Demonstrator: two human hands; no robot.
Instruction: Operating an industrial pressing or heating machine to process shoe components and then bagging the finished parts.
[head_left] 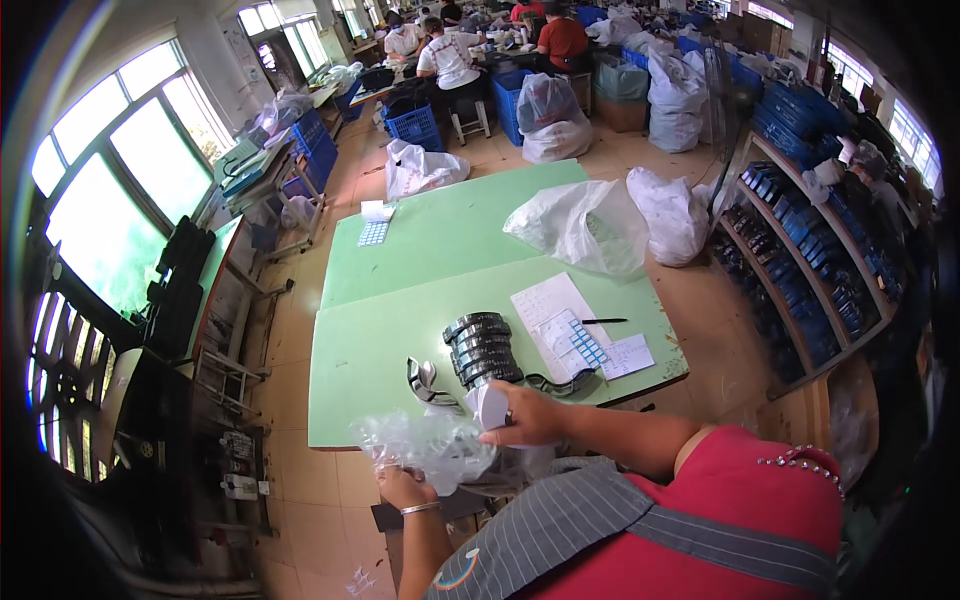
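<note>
My left hand (405,487), a bracelet at its wrist, pinches the edge of a crinkled clear plastic bag (425,447) at the table's near edge. My right hand (533,416) is closed round a pale curved piece (487,406) with a dark edge, right beside the bag; its exact kind is unclear. Just beyond stands a row of glossy black curved bands (482,352), packed together. One loose curved band (424,381) with a pale inner side lies left of the row. Another loose band (561,383) rests to the right, near my right forearm.
Papers (556,306), a blue-and-white sticker sheet (585,343) and a black pen (605,321) lie on the green table (400,290). Another sticker sheet (374,231) is farther left. A white plastic bag (590,225) covers the far right corner. A loaded rack (800,260) stands right; people work beyond.
</note>
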